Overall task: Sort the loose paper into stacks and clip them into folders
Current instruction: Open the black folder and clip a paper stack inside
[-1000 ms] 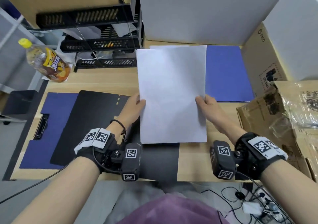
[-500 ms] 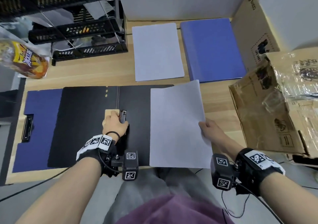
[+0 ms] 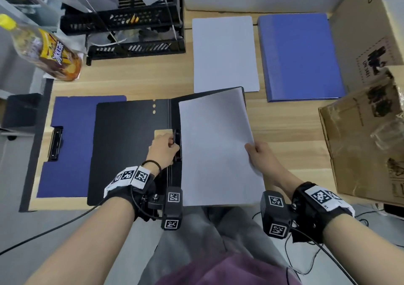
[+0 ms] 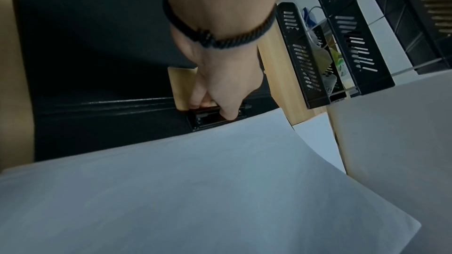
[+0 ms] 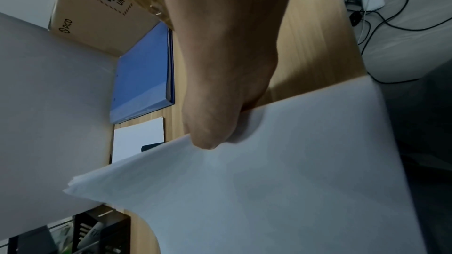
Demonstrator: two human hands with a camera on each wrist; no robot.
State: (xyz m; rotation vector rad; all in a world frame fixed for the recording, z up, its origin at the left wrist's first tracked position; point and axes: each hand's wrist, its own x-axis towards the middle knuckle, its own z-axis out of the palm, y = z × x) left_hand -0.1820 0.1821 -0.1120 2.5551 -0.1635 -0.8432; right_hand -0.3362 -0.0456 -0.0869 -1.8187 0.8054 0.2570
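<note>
The left hand (image 3: 164, 148) curls its fingers round the clip (image 3: 177, 140) at the spine of the open black folder (image 3: 126, 144). The right hand (image 3: 260, 156) pinches the right edge of a paper stack (image 3: 215, 151) held over the folder's right half. Beyond the folder lie another paper stack (image 3: 225, 53) and a closed blue folder (image 3: 299, 57).

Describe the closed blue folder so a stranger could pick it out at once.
Start at the wooden desk and go to its far right corner, beside the cardboard box. The closed blue folder lies flat there, just right of a loose white paper stack. Unlike the open black folder and the darker blue clipboard nearer the person, it is shut and untouched.
</note>
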